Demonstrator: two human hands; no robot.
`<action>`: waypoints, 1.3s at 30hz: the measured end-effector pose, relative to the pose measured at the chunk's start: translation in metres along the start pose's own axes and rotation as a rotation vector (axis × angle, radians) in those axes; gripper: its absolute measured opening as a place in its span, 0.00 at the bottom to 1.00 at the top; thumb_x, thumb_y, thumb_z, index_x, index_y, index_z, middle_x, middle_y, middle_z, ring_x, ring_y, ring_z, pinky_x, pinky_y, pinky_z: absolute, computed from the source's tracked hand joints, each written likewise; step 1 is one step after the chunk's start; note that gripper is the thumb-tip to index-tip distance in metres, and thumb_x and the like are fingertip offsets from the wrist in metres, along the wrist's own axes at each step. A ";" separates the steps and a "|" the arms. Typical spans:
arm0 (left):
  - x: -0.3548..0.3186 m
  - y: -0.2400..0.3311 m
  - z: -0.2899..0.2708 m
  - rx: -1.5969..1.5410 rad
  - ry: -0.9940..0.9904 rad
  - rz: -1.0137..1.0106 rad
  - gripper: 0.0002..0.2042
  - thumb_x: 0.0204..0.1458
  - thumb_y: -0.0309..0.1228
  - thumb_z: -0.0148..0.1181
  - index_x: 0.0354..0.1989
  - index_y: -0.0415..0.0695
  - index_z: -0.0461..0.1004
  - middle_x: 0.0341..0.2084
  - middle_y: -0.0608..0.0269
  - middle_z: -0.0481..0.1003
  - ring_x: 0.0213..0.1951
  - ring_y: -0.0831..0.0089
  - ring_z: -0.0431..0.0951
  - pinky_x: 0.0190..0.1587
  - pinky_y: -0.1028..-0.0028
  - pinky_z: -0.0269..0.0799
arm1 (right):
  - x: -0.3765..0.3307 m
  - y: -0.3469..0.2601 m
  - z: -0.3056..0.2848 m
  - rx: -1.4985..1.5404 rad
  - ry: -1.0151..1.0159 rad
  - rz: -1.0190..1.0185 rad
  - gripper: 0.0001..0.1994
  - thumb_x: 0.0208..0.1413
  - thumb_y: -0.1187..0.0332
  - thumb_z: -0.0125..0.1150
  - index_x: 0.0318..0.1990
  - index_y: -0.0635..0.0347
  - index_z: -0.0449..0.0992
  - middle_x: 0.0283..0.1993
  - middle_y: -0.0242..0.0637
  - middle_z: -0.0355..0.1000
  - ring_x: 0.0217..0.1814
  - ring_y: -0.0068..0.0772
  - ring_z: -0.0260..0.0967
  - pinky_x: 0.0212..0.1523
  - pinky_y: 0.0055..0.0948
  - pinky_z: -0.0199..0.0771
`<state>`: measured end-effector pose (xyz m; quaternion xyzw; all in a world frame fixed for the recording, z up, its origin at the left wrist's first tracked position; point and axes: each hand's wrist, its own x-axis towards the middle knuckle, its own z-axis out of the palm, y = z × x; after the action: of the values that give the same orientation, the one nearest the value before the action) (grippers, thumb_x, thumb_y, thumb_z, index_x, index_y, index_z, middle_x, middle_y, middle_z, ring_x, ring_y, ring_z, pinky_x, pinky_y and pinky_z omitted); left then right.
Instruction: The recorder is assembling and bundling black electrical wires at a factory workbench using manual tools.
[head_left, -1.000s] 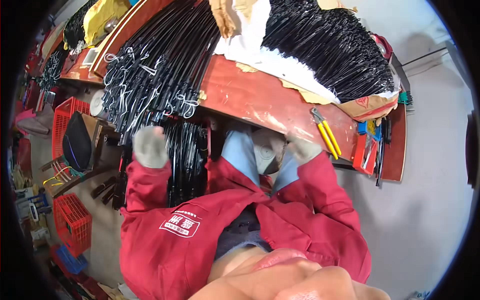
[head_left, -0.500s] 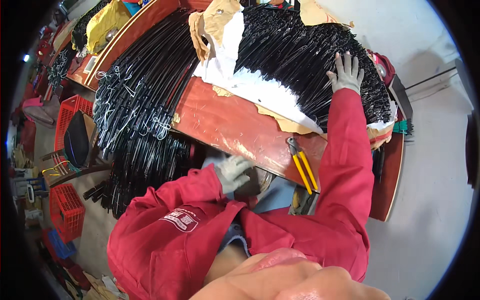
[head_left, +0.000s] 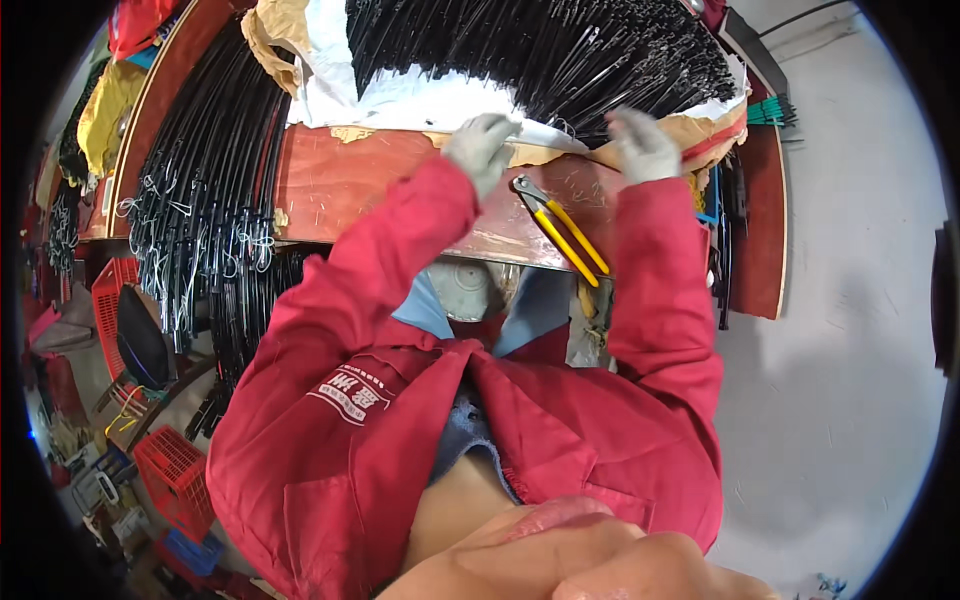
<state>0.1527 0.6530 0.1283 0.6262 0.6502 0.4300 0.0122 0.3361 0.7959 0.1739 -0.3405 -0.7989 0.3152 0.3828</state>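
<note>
- The left hand (head_left: 482, 148), in a grey work glove, rests at the near edge of the fan of black rods (head_left: 540, 50) that lies on white paper (head_left: 400, 100) on the counter (head_left: 340, 190). Its fingers look curled together at the rod ends, but what they pinch cannot be told.
- The right hand (head_left: 640, 145), also gloved, sits at the same edge a little apart from the left. Its fingers are bent and blurred, so whether they grip a rod cannot be told.
- Both hands meet the pile at its near ends, probably because single rods are easiest to pick out there.
- Yellow-handled pliers (head_left: 562, 232) lie on the counter between the red sleeves, just beside the hands and within ready reach.
- A second bundle of black rods with wire ends (head_left: 205, 210) hangs over the counter's left side, well apart.
- Red crates (head_left: 175, 475) stand on the floor at lower left.
</note>
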 end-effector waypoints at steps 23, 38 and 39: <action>0.019 -0.027 0.021 0.054 -0.257 -0.491 0.10 0.48 0.33 0.46 0.37 0.44 0.69 0.34 0.54 0.69 0.35 0.57 0.71 0.39 0.67 0.68 | 0.032 -0.013 0.071 -1.076 -1.003 -0.450 0.13 0.45 0.69 0.51 0.41 0.56 0.69 0.43 0.37 0.61 0.46 0.38 0.64 0.40 0.36 0.70; 0.066 -0.027 0.027 -0.072 -0.174 -0.460 0.08 0.37 0.30 0.58 0.28 0.42 0.73 0.30 0.53 0.72 0.36 0.58 0.72 0.38 0.68 0.68 | 0.022 0.002 0.087 -1.027 -0.767 0.074 0.14 0.52 0.63 0.37 0.41 0.56 0.67 0.37 0.48 0.70 0.41 0.50 0.68 0.41 0.44 0.68; 0.072 -0.026 0.015 -0.070 -0.161 -0.351 0.08 0.36 0.30 0.60 0.26 0.42 0.73 0.29 0.52 0.72 0.36 0.59 0.72 0.38 0.68 0.68 | 0.021 -0.008 0.082 -1.031 -0.784 0.085 0.13 0.53 0.60 0.38 0.38 0.55 0.67 0.34 0.46 0.71 0.39 0.49 0.69 0.39 0.44 0.69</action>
<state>0.1243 0.7243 0.1417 0.5349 0.7310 0.3922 0.1603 0.2557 0.7884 0.1465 -0.3715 -0.9141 0.0069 -0.1625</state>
